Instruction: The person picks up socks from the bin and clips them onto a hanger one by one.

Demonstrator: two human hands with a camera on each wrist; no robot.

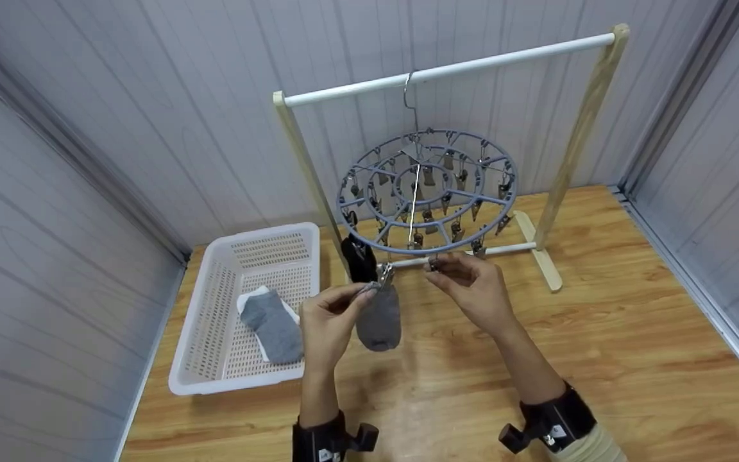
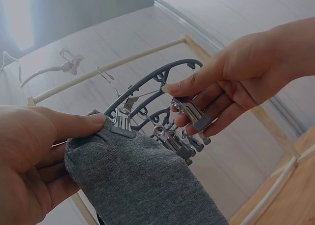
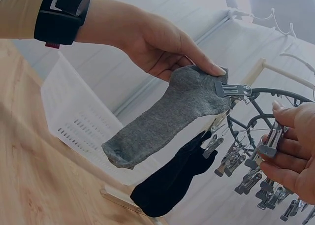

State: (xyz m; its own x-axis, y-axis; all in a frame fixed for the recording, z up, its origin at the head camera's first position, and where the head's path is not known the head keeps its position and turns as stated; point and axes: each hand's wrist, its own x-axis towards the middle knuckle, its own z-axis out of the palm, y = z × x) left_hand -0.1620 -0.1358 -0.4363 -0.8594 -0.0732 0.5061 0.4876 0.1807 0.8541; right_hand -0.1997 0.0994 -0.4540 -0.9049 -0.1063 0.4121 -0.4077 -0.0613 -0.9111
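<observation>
Three panelled walls: pale, ribbed and cool-toned, standing left, back and right, with a metal-coloured strip tracing the foot of the right one.
Wood-grain surface: warm orange-brown, streaked from side to side, a soft sheen at the front, rack and basket both standing on it.
Drying rack: timber uprights, white crossbar, set near the back wall, and there's a flat wooden foot showing at right.
Laundry basket: white slotted plastic, left of the rack; inside, a folded-looking grey sock lies over something white.
Round clip hanger: blue-grey rings, hooked over the crossbar, metal clips dangling all about it.
Hanging grey sock: here's the action, its upper end caught in a clip at the hanger's near left side, the rest drooping over the wood, right of the basket.
Black sock: dangling just beside the grey one.
Left hand: pinching the hanging grey sock's upper edge, right by its clip.
Right hand: a narrow grip, holding another clip between thumb and fingers.
Wrist straps: black, one per arm.
Sock clip: silvery, biting the grey fabric.
Held clip: grey-tipped, apart from the sock.
</observation>
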